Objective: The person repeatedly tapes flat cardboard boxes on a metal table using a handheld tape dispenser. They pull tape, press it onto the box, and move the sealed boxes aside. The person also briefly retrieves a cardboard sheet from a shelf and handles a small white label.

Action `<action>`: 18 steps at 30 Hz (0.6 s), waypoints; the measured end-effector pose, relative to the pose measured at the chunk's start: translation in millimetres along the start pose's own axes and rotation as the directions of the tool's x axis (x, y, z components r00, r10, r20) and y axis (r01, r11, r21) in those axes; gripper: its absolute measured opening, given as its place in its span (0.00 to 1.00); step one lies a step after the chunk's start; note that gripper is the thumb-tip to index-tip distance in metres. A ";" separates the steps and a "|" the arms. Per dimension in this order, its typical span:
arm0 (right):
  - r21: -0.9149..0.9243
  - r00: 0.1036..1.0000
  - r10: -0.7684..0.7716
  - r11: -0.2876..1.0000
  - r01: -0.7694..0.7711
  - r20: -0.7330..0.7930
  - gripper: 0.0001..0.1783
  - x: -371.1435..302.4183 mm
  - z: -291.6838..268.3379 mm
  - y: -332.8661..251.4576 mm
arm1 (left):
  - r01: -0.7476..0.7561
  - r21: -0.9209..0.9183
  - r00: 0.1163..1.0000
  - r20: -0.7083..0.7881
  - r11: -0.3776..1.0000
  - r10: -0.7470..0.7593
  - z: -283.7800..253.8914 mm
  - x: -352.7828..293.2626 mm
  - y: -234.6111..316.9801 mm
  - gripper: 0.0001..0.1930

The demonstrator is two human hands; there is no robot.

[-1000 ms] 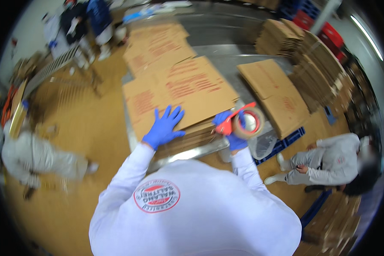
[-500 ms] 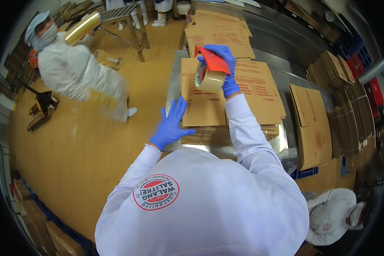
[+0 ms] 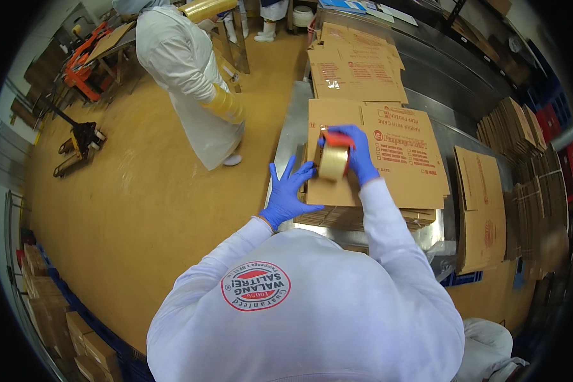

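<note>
A flattened cardboard box (image 3: 407, 181) with red print lies on top of a stack at the near end of the steel table. My right hand (image 3: 361, 156), in a blue glove, is closed around a tape dispenser (image 3: 340, 139) with a red-orange part and a wide roll of tan tape. The roll is low over the left part of the cardboard; whether it touches is blurred. At the stack's left edge, my blue-gloved left hand (image 3: 290, 196) has its fingers spread, the tips close to the cardboard beside the roll.
More flattened boxes (image 3: 356, 71) lie farther along the steel table (image 3: 289, 130). Bundled cardboard (image 3: 481, 210) stands to the right. A person in white (image 3: 178, 70) carries a shiny yellow roll (image 3: 207, 9) at the left, near a pallet jack (image 3: 83, 137). Another person (image 3: 484, 347) is at the lower right.
My right hand has brought the tape dispenser down toward the cardboard and turned it. My left hand stays spread at the edge. The person at the left has moved toward the table.
</note>
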State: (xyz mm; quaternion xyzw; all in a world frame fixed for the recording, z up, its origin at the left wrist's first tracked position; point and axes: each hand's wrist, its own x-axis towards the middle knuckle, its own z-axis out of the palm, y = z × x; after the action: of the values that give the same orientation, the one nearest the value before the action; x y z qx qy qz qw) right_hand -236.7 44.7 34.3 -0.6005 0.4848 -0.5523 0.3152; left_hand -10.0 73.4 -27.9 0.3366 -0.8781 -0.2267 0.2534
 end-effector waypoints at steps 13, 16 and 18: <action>0.176 0.965 0.257 0.953 -0.245 -0.048 0.13 -70.3 -9.7 -30.5 | -0.106 -0.171 0.994 -0.050 0.980 0.099 23.4 10.2 1.0 0.46; 0.136 0.982 0.188 0.973 -0.186 0.005 0.14 -50.6 -16.1 -19.6 | -0.100 -0.183 0.995 -0.012 0.978 0.099 23.8 12.4 -1.1 0.46; -0.251 0.997 0.077 0.965 -0.080 -0.025 0.15 -43.8 -26.7 15.5 | -0.111 -0.183 0.992 0.042 0.977 0.120 16.9 14.2 1.7 0.48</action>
State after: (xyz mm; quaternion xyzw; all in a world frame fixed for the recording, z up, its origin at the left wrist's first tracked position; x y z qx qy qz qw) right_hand -262.6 84.5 9.6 -0.6118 0.5766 -0.4780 0.2545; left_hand -30.0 68.4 -35.7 0.2545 -0.8785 -0.2990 0.2721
